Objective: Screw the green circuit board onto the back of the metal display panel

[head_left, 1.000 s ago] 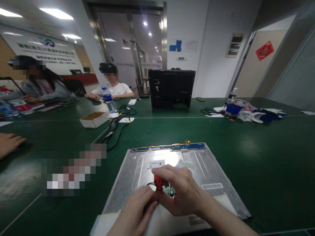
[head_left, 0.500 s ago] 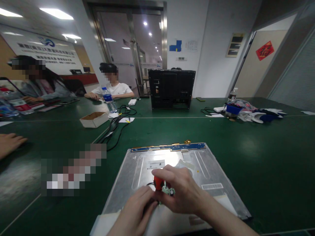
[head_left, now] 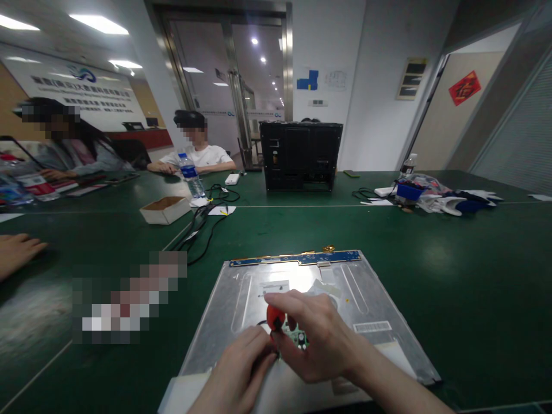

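In my right hand is a red-and-black handle, seemingly a screwdriver, held between thumb and fingers above a small green circuit board. My left hand rests close beside it with fingers curled in at the tool's lower end. What those fingers pinch is hidden. Both hands are over the back of a silver metal display panel lying on the table. A narrow blue circuit strip runs along the panel's far edge. A short black cable reaches toward the green board.
A black monitor casing stands across the green table. Left of centre are an open box, black cables and a water bottle. Bags and cloths lie at right. Another person's hand rests at left.
My right hand's fingers have shifted and opened somewhat around the red handle, which now leans slightly left. More of the green board shows. My left hand has stayed almost still.
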`<action>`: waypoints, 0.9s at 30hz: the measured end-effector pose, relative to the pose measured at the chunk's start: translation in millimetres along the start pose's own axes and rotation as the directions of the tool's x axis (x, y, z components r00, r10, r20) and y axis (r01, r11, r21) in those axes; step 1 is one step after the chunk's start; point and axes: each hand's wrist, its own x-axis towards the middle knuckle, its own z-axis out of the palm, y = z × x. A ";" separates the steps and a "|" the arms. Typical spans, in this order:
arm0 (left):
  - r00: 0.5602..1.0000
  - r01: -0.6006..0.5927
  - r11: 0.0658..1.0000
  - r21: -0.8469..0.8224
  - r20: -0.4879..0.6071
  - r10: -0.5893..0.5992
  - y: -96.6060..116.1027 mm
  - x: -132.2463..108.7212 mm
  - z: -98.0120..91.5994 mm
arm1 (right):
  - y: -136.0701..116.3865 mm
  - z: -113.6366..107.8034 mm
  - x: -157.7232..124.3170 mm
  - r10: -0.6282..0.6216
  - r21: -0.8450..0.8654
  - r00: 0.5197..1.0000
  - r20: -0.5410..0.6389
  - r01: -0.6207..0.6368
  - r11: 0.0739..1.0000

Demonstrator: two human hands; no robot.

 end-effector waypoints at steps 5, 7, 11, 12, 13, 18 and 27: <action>0.999 -0.028 0.999 0.031 -0.037 0.029 -2.7 -1.7 2.9 | 0.5 1.9 -1.5 0.007 -0.056 0.999 -0.032 -0.008 0.998; 0.997 -0.052 0.998 0.036 -0.053 0.054 -2.9 -1.4 3.1 | 0.7 1.4 -1.8 0.000 -0.061 1.000 -0.024 -0.002 0.998; 0.999 -0.046 0.998 0.032 -0.021 0.046 -3.3 -0.6 2.6 | 0.7 -0.3 -2.4 0.001 -0.001 1.000 0.017 -0.001 1.000; 0.999 -0.039 0.999 0.030 -0.004 0.039 -3.4 -0.5 2.3 | 0.8 -0.4 -2.5 0.004 0.004 1.000 0.019 -0.004 1.000; 0.999 -0.033 0.999 0.027 0.010 0.032 -3.3 -0.3 1.9 | 0.9 -0.4 -2.6 0.006 0.001 1.000 0.013 -0.006 1.000; 1.000 -0.001 1.000 0.012 0.029 0.001 -2.6 -0.2 0.4 | 1.9 2.1 -2.6 0.024 -0.014 0.999 -0.030 -0.024 1.000; 1.000 -0.007 1.000 0.018 -0.018 0.007 -3.0 -2.3 2.9 | 1.5 -1.9 -2.8 0.007 0.022 0.999 0.032 -0.008 1.000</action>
